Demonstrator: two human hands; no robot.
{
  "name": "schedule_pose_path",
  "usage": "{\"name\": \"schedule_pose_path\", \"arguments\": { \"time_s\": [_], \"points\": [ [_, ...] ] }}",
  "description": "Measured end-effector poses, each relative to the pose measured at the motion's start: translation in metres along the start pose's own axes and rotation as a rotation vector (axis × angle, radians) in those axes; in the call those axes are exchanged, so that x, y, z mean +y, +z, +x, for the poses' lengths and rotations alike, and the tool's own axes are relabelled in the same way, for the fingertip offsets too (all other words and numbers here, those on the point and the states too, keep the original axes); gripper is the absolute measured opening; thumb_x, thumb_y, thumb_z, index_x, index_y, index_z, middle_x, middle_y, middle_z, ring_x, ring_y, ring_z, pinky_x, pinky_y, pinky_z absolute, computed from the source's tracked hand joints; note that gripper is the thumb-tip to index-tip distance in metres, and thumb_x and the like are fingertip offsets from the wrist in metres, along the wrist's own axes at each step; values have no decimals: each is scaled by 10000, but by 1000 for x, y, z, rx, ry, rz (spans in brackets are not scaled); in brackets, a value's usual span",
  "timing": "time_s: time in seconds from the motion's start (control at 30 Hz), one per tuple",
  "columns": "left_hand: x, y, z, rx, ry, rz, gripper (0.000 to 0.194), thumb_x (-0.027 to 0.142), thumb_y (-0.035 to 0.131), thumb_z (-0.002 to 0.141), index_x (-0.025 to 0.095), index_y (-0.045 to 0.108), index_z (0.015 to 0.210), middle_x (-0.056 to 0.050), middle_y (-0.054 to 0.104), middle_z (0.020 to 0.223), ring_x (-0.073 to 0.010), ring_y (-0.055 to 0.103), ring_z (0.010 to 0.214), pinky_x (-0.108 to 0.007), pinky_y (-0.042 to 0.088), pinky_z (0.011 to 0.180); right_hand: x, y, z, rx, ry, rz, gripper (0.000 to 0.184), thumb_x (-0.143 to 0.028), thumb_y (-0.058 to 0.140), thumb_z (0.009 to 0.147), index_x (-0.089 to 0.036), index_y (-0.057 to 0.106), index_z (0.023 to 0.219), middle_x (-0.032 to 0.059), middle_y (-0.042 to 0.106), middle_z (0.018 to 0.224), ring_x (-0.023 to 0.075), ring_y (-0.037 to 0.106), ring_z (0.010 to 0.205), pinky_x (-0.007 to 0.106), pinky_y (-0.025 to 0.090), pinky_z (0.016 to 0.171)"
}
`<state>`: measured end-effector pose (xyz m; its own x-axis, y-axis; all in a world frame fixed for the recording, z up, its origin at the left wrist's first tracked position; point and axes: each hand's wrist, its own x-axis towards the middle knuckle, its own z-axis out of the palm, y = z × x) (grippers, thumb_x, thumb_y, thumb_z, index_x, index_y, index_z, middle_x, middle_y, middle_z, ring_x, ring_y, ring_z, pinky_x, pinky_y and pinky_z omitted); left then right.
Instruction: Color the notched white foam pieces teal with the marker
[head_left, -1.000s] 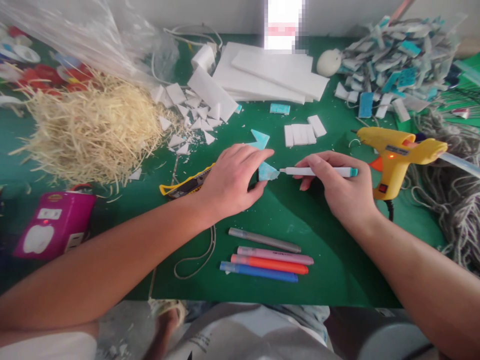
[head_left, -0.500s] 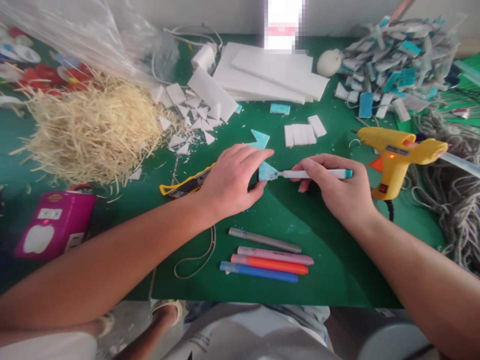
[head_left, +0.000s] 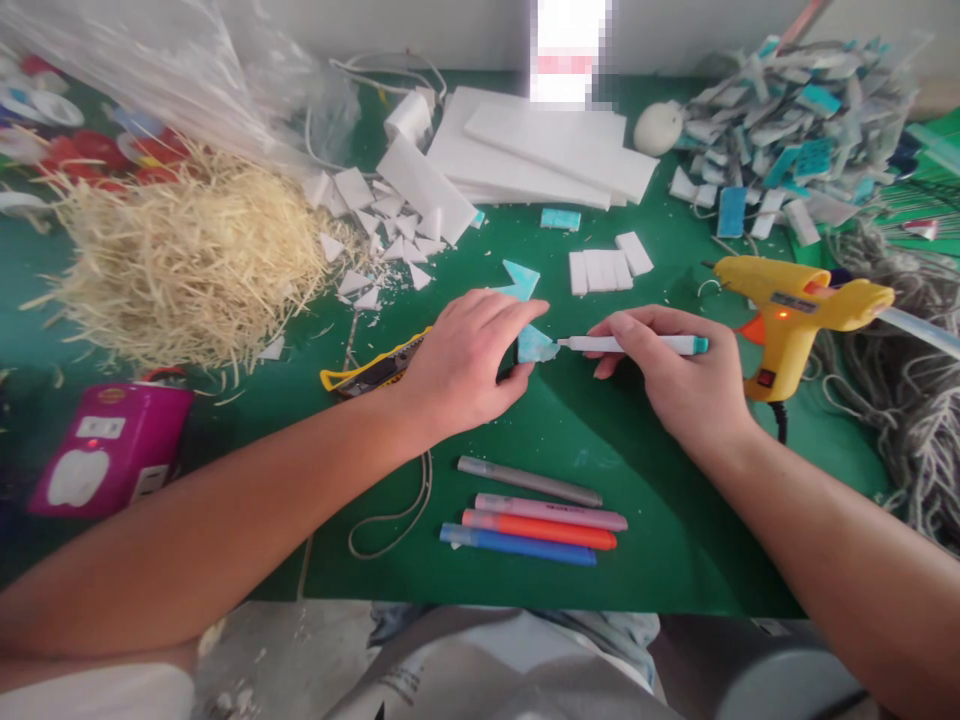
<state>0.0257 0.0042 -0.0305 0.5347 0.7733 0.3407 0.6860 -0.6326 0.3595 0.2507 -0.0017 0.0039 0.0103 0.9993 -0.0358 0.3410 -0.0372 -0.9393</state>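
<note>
My left hand (head_left: pixel 469 360) rests low over the table, with thumb and fingers closed on a small light-blue foam piece (head_left: pixel 535 345). Part of that piece is hidden by the fingers. In my right hand (head_left: pixel 682 370) is a white marker pen (head_left: pixel 596 344) with a teal end, held like a pencil. Its tip points left, at the edge of the foam piece; whether they touch I cannot tell. Just beyond my left fingers lies another light-blue foam piece (head_left: pixel 523 277). A yellow and black utility knife (head_left: pixel 375 372) is partly under my left hand.
Several markers, including an orange one (head_left: pixel 540 528), lie in front. A yellow glue gun (head_left: pixel 795 310) with a lit lamp stands right. Straw (head_left: pixel 195 260), white foam scraps (head_left: pixel 390 215) and a magenta power box (head_left: pixel 112 445) are left. White foam sheets (head_left: pixel 525 150) lie behind.
The marker and my right hand have shifted very slightly right. My left hand stays in place on the foam piece. A foot at the lower left has gone out of view.
</note>
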Motion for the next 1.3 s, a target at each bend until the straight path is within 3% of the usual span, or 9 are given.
{"name": "schedule_pose_path", "arguments": {
  "time_s": [0.13, 0.9, 1.3],
  "points": [
    [-1, 0, 0, -3, 7, -6, 411, 200, 545, 976, 122, 584, 1378, -152, 728, 1268, -307, 660, 1214, -484, 531, 1047, 1, -1, 1, -48, 12, -23, 280, -314, 748, 914, -244, 764, 644, -1, 678, 549, 159, 641, 517, 301, 549, 570],
    [0, 2, 0, 43, 29, -2, 406, 193, 563, 967, 74, 611, 1353, -166, 738, 1243, -313, 676, 1190, -475, 549, 1029, 0, -1, 1, -9, 8, -3, 256, -240, 715, 917, -255, 766, 667, -15, 696, 564, 154, 653, 533, 296, 542, 591],
    [0, 1, 0, 17, -2, 7, 417, 194, 571, 960, 131, 604, 1371, -150, 739, 1274, -309, 672, 1209, -496, 548, 1042, 2, -2, 1, 8, -7, -25, 211, -296, 733, 913, -257, 784, 713, -7, 710, 585, 167, 663, 546, 310, 546, 584]
  ]
}}
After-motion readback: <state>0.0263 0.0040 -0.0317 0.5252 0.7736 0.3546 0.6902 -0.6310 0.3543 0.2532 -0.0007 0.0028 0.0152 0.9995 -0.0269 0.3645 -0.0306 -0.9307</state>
